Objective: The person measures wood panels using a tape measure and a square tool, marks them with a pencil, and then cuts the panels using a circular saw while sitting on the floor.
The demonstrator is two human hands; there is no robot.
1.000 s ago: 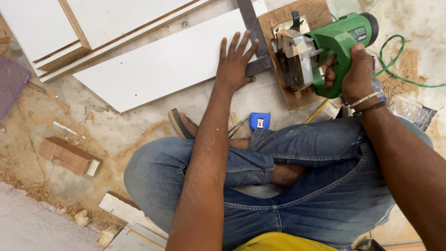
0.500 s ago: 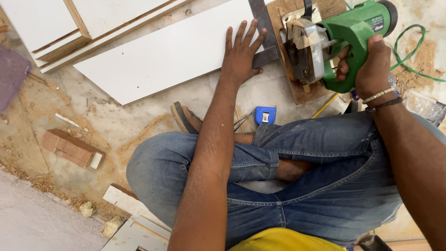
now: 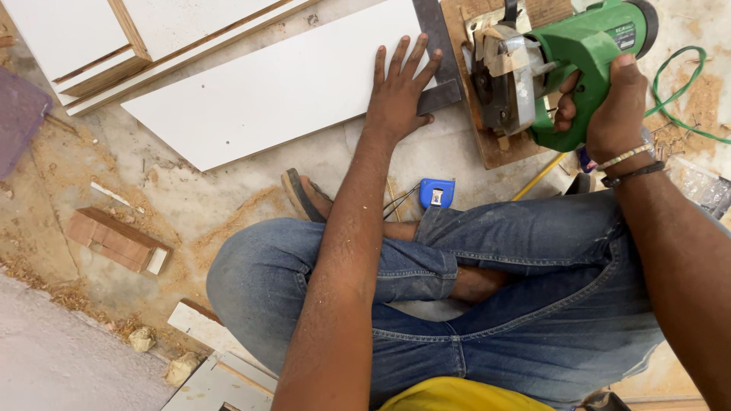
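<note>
Nearest, a blue tape measure (image 3: 437,192) lay on the dusty floor just beside the person's crossed legs in jeans. Beyond it, the left hand (image 3: 400,95) pressed flat, fingers spread, on the end of a white board (image 3: 274,91) and a dark metal square (image 3: 440,57). The right hand (image 3: 609,106) was wrapped tight round the handle of a green circular saw (image 3: 556,65), which sat on a brown wood offcut (image 3: 495,144) beside the board. A green cord (image 3: 685,91) looped behind.
</note>
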